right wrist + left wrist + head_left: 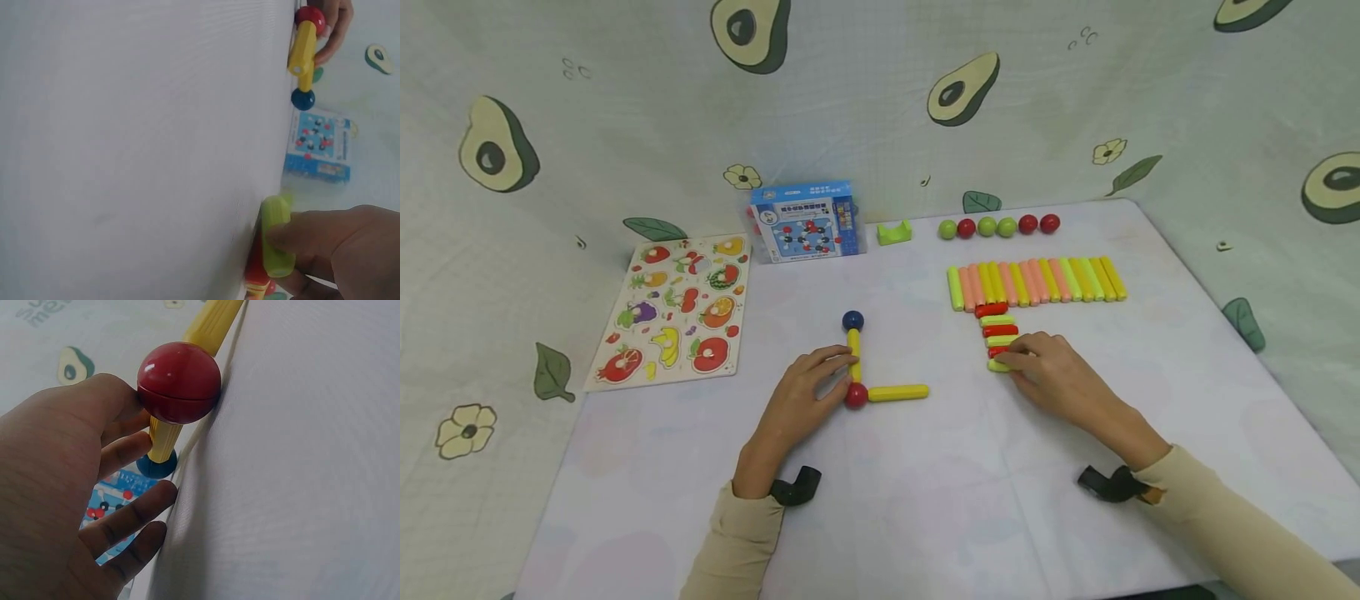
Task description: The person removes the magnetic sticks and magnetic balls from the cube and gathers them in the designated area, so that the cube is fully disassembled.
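Observation:
A ball-and-stick piece lies on the table: a red ball (856, 396), a yellow stick (853, 340) running to a dark blue ball (853, 321), and another yellow stick (898, 392) pointing right. My left hand (799, 400) holds this piece, thumb by the red ball and fingertips against the first stick. The last two fingers stay apart from it in the left wrist view. At the near end of a column of short red and green sticks (1000, 331), my right hand (1063, 383) pinches a short light-green stick (277, 234). Its fingers partly cover the column.
Behind the column stands a row of yellow, pink and green sticks (1037, 282). Farther back are red and green balls (987, 226), a green holder (894, 233) and a blue box (805, 225). A fruit puzzle board (677, 312) lies at the left.

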The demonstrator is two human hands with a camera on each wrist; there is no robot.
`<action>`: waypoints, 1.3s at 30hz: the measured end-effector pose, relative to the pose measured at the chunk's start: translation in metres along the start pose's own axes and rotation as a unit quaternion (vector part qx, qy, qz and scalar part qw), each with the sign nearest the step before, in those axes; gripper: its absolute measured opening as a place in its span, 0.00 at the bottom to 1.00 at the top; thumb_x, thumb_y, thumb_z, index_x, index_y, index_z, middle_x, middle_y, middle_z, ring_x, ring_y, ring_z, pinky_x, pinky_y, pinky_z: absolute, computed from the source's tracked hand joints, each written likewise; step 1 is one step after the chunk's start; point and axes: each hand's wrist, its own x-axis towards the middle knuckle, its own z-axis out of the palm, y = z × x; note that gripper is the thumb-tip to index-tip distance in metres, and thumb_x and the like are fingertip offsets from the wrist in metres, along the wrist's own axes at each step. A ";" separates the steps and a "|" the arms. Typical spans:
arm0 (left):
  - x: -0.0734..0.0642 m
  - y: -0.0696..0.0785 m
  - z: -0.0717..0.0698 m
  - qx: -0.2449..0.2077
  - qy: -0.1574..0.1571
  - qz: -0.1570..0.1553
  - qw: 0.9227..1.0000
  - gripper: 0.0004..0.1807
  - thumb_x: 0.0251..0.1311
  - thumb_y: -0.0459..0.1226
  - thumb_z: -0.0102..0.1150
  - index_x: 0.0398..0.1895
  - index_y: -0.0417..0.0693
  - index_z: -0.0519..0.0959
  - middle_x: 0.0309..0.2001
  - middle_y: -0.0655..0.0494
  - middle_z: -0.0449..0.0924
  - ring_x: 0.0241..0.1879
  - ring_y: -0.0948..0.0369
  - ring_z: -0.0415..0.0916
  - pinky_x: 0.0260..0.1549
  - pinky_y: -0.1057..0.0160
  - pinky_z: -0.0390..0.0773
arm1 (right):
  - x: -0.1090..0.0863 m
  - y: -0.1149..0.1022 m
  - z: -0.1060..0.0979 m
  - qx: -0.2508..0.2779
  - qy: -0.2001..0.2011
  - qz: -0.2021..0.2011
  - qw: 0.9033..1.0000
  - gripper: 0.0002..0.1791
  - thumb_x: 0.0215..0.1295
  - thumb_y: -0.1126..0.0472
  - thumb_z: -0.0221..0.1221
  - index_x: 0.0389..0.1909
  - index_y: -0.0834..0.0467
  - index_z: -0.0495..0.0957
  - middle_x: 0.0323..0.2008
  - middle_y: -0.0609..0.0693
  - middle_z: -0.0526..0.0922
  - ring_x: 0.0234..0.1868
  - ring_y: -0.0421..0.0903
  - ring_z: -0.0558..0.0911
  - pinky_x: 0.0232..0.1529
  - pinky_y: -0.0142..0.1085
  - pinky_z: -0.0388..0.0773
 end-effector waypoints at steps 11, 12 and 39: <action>0.000 0.000 0.001 -0.015 -0.002 0.008 1.000 0.19 0.67 0.43 0.62 0.61 0.59 0.81 0.64 0.64 0.74 0.61 0.60 0.70 0.59 0.54 0.73 | -0.001 -0.007 -0.006 0.014 0.027 0.002 1.000 0.19 0.43 0.72 0.77 0.40 0.63 0.86 0.39 0.55 0.82 0.42 0.52 0.78 0.40 0.46 0.78; 0.001 0.001 0.001 -0.015 -0.005 0.008 1.000 0.19 0.67 0.43 0.62 0.61 0.59 0.81 0.64 0.64 0.74 0.61 0.60 0.70 0.60 0.54 0.73 | 0.000 -0.012 -0.009 0.023 0.027 0.000 0.999 0.20 0.43 0.71 0.77 0.40 0.63 0.86 0.40 0.55 0.82 0.43 0.52 0.79 0.41 0.46 0.78; -0.001 0.000 -0.001 0.002 -0.016 -0.002 1.000 0.20 0.68 0.44 0.62 0.63 0.61 0.79 0.65 0.65 0.73 0.62 0.60 0.70 0.61 0.53 0.71 | 0.066 -0.077 0.046 0.121 -0.026 -0.170 0.978 0.20 0.57 0.68 0.71 0.52 0.58 0.84 0.44 0.50 0.81 0.44 0.45 0.77 0.46 0.33 0.77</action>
